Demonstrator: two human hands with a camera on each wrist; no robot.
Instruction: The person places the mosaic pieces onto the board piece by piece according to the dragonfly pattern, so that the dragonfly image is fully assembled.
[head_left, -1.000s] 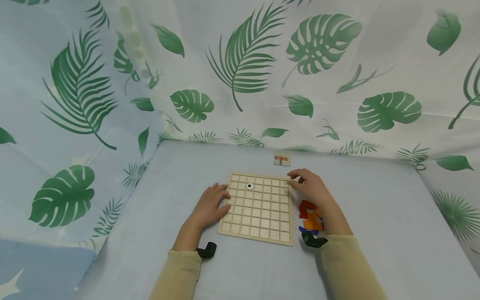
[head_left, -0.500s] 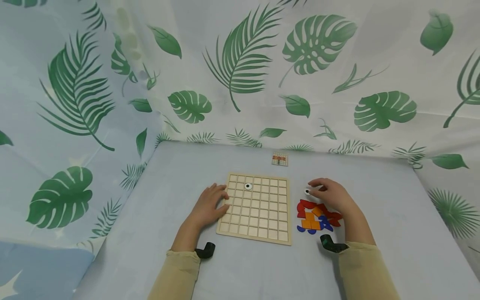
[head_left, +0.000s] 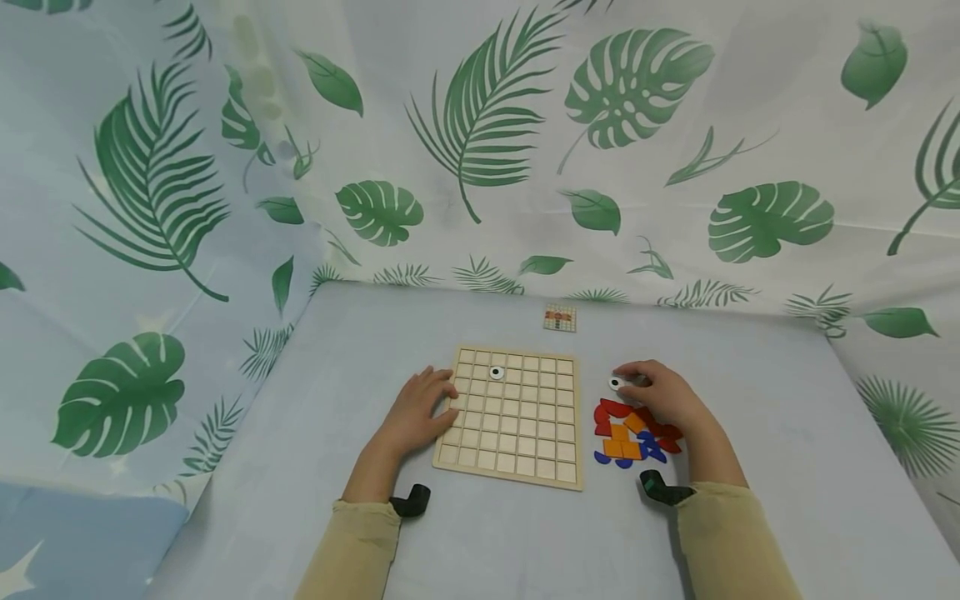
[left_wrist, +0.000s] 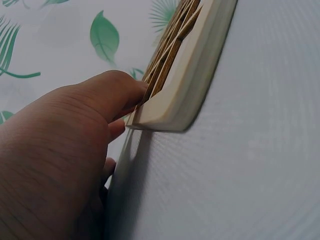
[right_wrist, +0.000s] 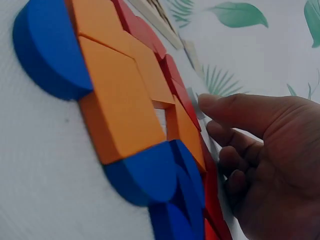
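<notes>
A square wooden grid board (head_left: pixel 517 412) lies on the table in front of the person. The left hand (head_left: pixel 420 408) rests against its left edge, thumb and fingers spread, tips just over the rim. In the left wrist view the thumb (left_wrist: pixel 122 92) touches the frame near a corner. One round white eye piece (head_left: pixel 497 372) with a black dot sits in an upper-left cell. Right of the board, the right hand (head_left: pixel 663 393) pinches a second eye piece (head_left: pixel 615 383) between thumb and index finger. Only a pale sliver of that piece shows past the thumb in the right wrist view.
Below the right hand lies a cluster of loose pieces: red ones (head_left: pixel 617 407), orange squares (head_left: pixel 621 448) and blue half-rounds (head_left: pixel 602 457). A small pattern card (head_left: pixel 560 317) lies behind the board. Leaf-printed cloth (head_left: pixel 480 150) walls the table at the back and left.
The right hand has moved right, from the board's upper-right edge to the second eye piece, uncovering more coloured pieces. Its fingers have now closed about that piece. The left hand stays put.
</notes>
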